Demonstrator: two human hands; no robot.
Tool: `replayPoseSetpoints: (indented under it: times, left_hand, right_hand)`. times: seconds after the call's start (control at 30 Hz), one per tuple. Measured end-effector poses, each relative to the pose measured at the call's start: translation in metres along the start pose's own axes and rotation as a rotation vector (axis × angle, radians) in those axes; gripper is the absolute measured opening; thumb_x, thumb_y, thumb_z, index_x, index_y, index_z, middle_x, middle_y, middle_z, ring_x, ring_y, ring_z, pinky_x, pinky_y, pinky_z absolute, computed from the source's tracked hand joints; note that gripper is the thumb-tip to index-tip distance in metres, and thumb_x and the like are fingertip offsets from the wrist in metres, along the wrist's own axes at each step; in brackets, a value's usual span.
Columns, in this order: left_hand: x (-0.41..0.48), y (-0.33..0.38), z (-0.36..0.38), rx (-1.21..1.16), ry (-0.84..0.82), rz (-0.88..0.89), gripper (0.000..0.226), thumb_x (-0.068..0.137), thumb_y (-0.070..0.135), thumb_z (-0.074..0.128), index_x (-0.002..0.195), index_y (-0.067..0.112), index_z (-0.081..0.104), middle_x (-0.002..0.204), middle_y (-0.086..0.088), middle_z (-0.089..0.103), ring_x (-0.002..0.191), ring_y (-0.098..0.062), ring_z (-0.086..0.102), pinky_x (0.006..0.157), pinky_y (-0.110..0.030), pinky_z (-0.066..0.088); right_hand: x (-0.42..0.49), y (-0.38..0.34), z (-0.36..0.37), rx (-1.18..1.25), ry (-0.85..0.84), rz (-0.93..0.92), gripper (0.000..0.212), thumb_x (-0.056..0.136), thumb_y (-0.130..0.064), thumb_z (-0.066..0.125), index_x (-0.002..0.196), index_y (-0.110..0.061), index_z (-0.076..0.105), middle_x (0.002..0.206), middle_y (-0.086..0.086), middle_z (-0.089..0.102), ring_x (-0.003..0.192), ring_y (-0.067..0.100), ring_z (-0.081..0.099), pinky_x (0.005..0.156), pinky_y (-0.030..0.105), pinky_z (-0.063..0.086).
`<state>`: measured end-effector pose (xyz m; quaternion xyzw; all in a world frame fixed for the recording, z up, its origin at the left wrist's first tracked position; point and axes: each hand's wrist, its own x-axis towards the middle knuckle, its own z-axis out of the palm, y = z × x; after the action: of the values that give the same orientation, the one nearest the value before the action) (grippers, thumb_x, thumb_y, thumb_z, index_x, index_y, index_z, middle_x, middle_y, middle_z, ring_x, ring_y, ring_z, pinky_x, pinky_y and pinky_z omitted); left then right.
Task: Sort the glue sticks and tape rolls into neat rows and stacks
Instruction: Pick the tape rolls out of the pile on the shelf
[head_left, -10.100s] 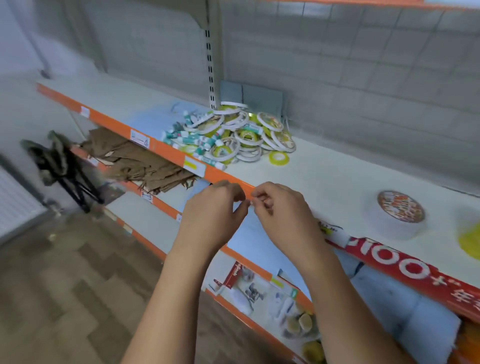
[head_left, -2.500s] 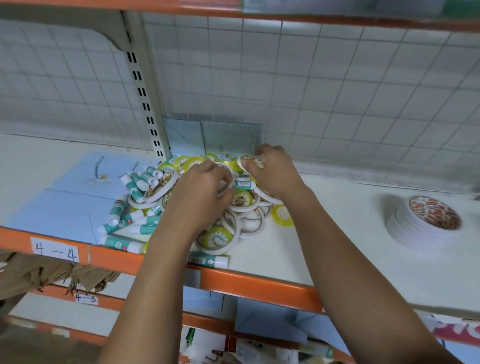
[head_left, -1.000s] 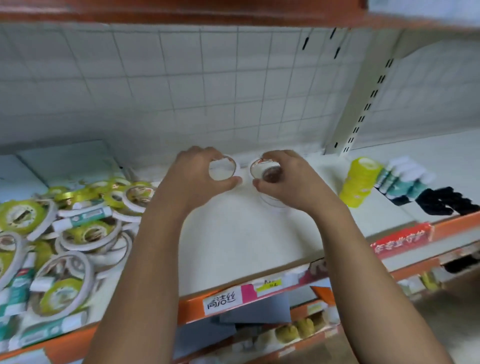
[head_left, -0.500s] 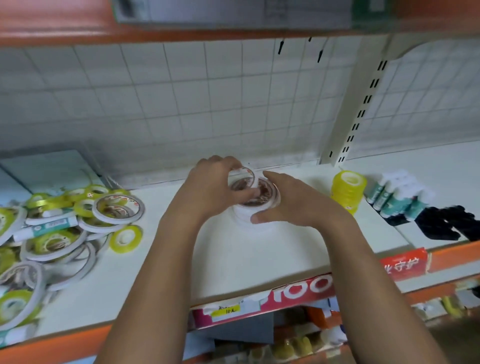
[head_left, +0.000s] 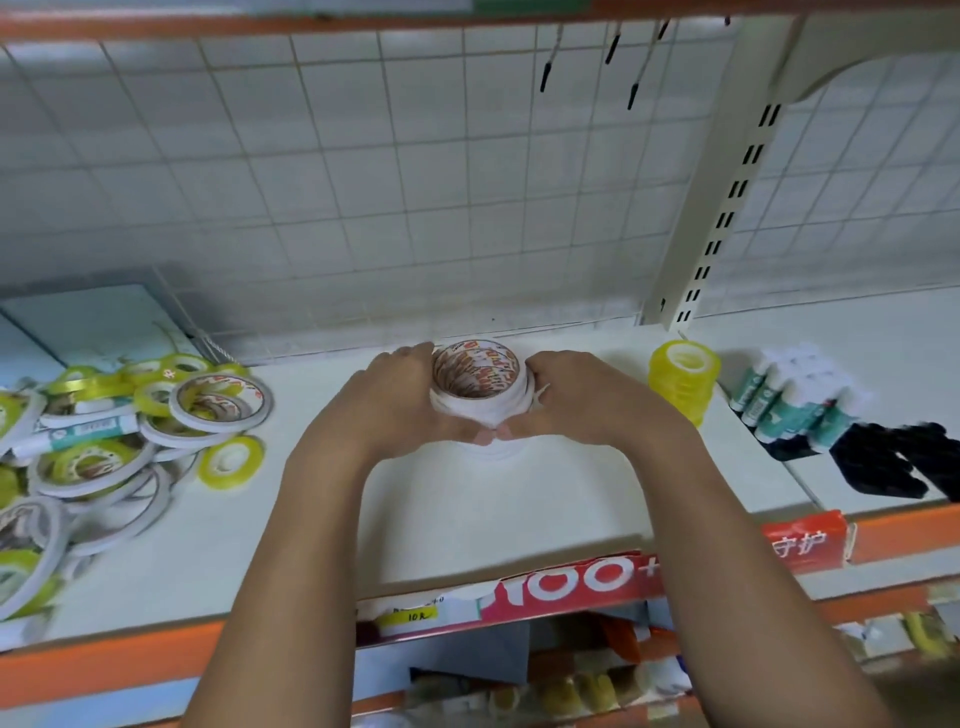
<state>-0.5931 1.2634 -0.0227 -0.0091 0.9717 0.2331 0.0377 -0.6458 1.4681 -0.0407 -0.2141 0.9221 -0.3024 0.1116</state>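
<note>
A stack of white tape rolls with red-printed cores stands upright in the middle of the white shelf. My left hand grips its left side and my right hand grips its right side, thumbs meeting in front. A loose pile of white and yellow tape rolls mixed with glue sticks lies at the left. A single yellow roll lies beside that pile. At the right stand a stack of yellow tape rolls and a row of glue sticks.
Black items lie at the far right of the shelf. A wire grid wall and a slotted upright post close the back. The orange shelf edge carries price tags. Lower shelves hold other goods.
Both hands have closed round the white stack from either side, where half a second ago the left was setting a roll on top. The view has shifted slightly.
</note>
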Motion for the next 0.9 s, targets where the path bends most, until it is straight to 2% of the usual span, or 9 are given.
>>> replayPoseSetpoints:
  times: [0.1, 0.23, 0.33, 0.4, 0.47, 0.6, 0.8, 0.9]
  left_hand:
    - [-0.001, -0.002, 0.004, -0.032, 0.021, -0.054, 0.085, 0.049, 0.07, 0.08, 0.119, 0.029, 0.054, 0.112, 0.013, 0.06, 0.101, -0.013, 0.057, 0.086, -0.035, 0.049]
    - [0.005, 0.008, 0.01, -0.039, 0.079, -0.042, 0.086, 0.041, 0.075, 0.077, 0.11, 0.029, 0.057, 0.102, 0.014, 0.063, 0.095, -0.014, 0.059, 0.078, -0.033, 0.051]
    - [0.006, 0.008, 0.014, -0.06, 0.1, -0.036, 0.081, 0.036, 0.075, 0.076, 0.102, 0.032, 0.061, 0.095, 0.014, 0.065, 0.089, -0.014, 0.06, 0.068, -0.028, 0.049]
    - [0.004, 0.007, 0.016, -0.072, 0.123, -0.029, 0.08, 0.033, 0.076, 0.071, 0.099, 0.032, 0.064, 0.091, 0.013, 0.066, 0.087, -0.015, 0.061, 0.069, -0.029, 0.05]
    - [0.003, 0.006, 0.017, -0.074, 0.145, -0.017, 0.078, 0.034, 0.075, 0.068, 0.099, 0.031, 0.066, 0.09, 0.011, 0.068, 0.086, -0.017, 0.062, 0.07, -0.031, 0.052]
    - [0.003, 0.005, 0.018, -0.137, 0.132, -0.013, 0.072, 0.041, 0.067, 0.079, 0.099, 0.029, 0.065, 0.091, 0.01, 0.068, 0.086, -0.017, 0.062, 0.072, -0.032, 0.053]
    - [0.004, 0.0, 0.021, -0.304, 0.109, -0.03, 0.063, 0.049, 0.048, 0.091, 0.102, 0.025, 0.067, 0.093, 0.011, 0.068, 0.089, -0.013, 0.063, 0.075, -0.032, 0.053]
    - [0.001, -0.001, 0.026, -0.35, 0.124, -0.014, 0.056, 0.056, 0.043, 0.089, 0.103, 0.029, 0.063, 0.093, 0.015, 0.067, 0.087, -0.007, 0.062, 0.07, -0.025, 0.05]
  right_hand:
    - [0.003, -0.001, -0.001, -0.004, 0.007, 0.015, 0.053, 0.051, -0.057, 0.084, 0.088, -0.023, 0.064, 0.087, -0.008, 0.066, 0.079, 0.014, 0.064, 0.068, 0.037, 0.054]
    - [0.005, -0.001, -0.004, 0.056, -0.02, 0.011, 0.053, 0.048, -0.055, 0.083, 0.089, -0.024, 0.072, 0.086, -0.007, 0.072, 0.084, 0.015, 0.067, 0.075, 0.039, 0.056]
    - [0.003, 0.001, -0.001, 0.092, 0.0, 0.024, 0.052, 0.049, -0.053, 0.085, 0.089, -0.023, 0.072, 0.084, -0.007, 0.073, 0.084, 0.015, 0.068, 0.072, 0.037, 0.056]
    - [0.003, 0.002, 0.002, 0.098, 0.023, 0.026, 0.048, 0.05, -0.05, 0.087, 0.085, -0.021, 0.072, 0.078, -0.004, 0.072, 0.073, 0.017, 0.066, 0.059, 0.032, 0.053]
    - [0.003, 0.002, 0.006, 0.096, 0.036, 0.03, 0.046, 0.052, -0.048, 0.088, 0.082, -0.018, 0.07, 0.072, 0.001, 0.07, 0.058, 0.018, 0.055, 0.047, 0.025, 0.04]
    - [-0.001, -0.001, 0.008, 0.078, 0.067, 0.035, 0.049, 0.056, -0.043, 0.089, 0.081, -0.011, 0.063, 0.068, 0.0, 0.06, 0.053, 0.013, 0.046, 0.038, 0.015, 0.029]
    - [-0.005, -0.012, 0.01, -0.053, -0.027, 0.062, 0.047, 0.073, -0.048, 0.079, 0.077, -0.021, 0.04, 0.08, -0.005, 0.051, 0.065, 0.01, 0.046, 0.052, 0.028, 0.03]
    - [-0.009, -0.015, 0.01, -0.008, -0.037, 0.067, 0.049, 0.075, -0.05, 0.077, 0.094, -0.015, 0.049, 0.09, 0.0, 0.058, 0.077, 0.016, 0.055, 0.059, 0.029, 0.039]
